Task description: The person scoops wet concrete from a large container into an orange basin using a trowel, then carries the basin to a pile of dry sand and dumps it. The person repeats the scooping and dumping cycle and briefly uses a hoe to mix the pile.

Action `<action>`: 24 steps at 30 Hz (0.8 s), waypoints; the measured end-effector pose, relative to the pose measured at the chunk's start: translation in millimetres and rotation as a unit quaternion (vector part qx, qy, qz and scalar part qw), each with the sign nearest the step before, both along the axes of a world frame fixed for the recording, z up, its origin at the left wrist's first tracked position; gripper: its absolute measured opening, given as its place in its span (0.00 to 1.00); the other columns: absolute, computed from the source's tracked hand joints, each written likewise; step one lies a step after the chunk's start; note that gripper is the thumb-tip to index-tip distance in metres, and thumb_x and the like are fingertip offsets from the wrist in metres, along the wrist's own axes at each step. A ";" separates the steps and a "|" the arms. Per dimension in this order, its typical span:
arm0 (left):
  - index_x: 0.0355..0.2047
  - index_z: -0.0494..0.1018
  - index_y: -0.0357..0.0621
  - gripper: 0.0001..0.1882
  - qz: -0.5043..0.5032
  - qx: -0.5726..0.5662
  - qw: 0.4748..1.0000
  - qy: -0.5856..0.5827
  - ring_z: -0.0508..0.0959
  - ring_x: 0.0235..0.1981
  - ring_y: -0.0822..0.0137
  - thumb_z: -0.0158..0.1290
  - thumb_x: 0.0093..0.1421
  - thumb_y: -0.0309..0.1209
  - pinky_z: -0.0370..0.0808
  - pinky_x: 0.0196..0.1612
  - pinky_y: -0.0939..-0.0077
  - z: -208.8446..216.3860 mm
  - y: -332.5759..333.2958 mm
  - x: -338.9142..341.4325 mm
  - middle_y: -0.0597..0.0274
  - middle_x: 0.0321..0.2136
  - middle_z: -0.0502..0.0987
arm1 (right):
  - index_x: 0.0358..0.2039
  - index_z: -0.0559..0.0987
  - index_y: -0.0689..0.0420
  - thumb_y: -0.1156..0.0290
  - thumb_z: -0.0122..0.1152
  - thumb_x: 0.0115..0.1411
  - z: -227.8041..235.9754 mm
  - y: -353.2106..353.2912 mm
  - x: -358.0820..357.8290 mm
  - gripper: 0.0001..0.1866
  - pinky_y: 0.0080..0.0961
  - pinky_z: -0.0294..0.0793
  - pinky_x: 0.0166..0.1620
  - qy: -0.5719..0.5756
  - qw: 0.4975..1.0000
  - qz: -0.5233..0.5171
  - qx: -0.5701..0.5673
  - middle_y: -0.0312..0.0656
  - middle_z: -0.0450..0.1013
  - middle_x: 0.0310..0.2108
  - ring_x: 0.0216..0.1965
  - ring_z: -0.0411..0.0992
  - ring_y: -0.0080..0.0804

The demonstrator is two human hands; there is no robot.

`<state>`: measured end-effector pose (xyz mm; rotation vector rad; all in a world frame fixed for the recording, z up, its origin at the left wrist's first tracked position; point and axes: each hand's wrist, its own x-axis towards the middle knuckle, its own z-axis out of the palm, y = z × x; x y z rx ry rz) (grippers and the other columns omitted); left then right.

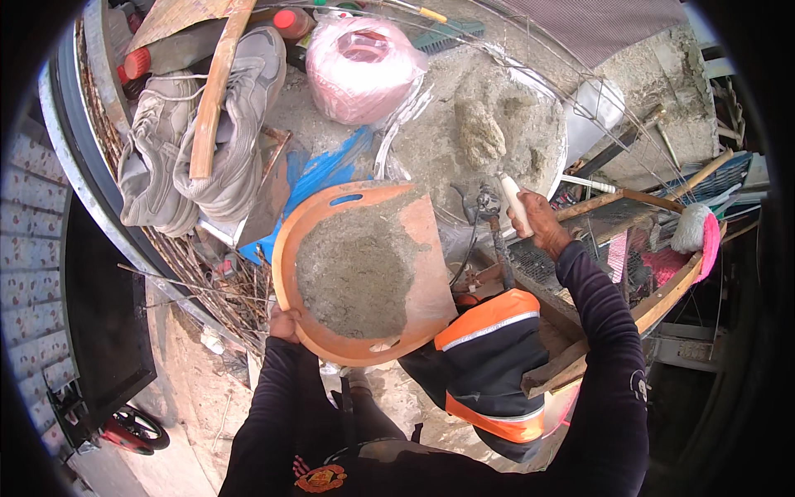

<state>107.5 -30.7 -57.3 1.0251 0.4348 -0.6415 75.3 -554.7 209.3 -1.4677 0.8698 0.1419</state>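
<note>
My left hand (283, 325) is closed on the lower left rim of an orange plastic mortar pan (432, 261). The pan has a rounded left side, a straighter right edge and slots in its rim. Wet grey mortar (352, 269) covers most of its floor. Farther right, my right hand (545, 225) is wrapped around the off-white handle (515, 203) of a tool, whose working end I cannot make out. Just beyond that hand is a wide round tub (560, 137) of grey mortar, with a lump (480, 137) standing up in it.
A metal tap on a pipe (497, 240) rises beside my right hand. Grey shoes (228, 124), a wooden strip (217, 91) and a pink plastic-wrapped bundle (360, 70) lie at the far left. A black-and-orange bag (497, 364) and timber (654, 302) are at the right.
</note>
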 end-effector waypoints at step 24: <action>0.43 0.66 0.39 0.30 0.015 -0.009 1.000 0.015 0.72 0.26 0.61 0.42 0.32 0.15 0.72 0.26 0.72 -2.4 -5.8 -1.1 0.60 0.29 0.70 | 0.43 0.76 0.62 0.66 0.50 0.59 -17.0 -20.0 -45.6 0.17 0.37 0.70 0.26 0.187 0.902 -0.102 -0.374 0.51 0.75 0.24 0.23 0.75 0.40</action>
